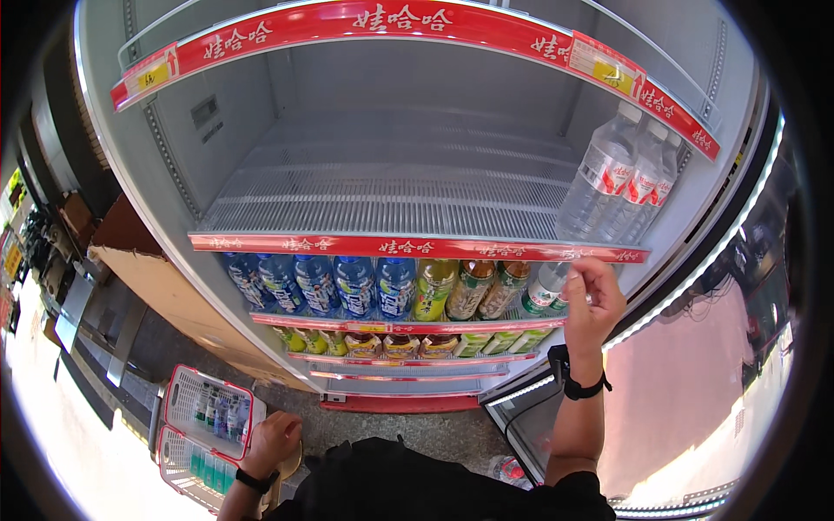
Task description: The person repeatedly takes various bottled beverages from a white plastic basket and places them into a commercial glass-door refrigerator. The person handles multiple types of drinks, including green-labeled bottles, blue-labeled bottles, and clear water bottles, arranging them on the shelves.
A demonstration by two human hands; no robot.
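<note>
My right hand (597, 300) is raised at the right end of a shelf edge, its fingers loosely curved and a little apart, with nothing seen in them. Just beside its fingertips, a clear bottle with a green-and-white label (540, 295) stands on the shelf below. Above it, a few clear water bottles with red-and-white labels (605, 178) stand at the right of the wide shelf (373, 191). Low on the left, my left hand (276, 438) is closed, its fingers curled in and nothing visible in it. It is nearest to a white basket with a red rim (248, 434).
Blue-labelled bottles (354, 286), a green-yellow bottle (436, 286) and brown ones fill the second shelf. Smaller bottles (401, 345) line a lower shelf. Baskets at lower left hold several bottles (221, 412). A cardboard sheet (191, 295) leans left; the glass door (686, 391) opens right.
</note>
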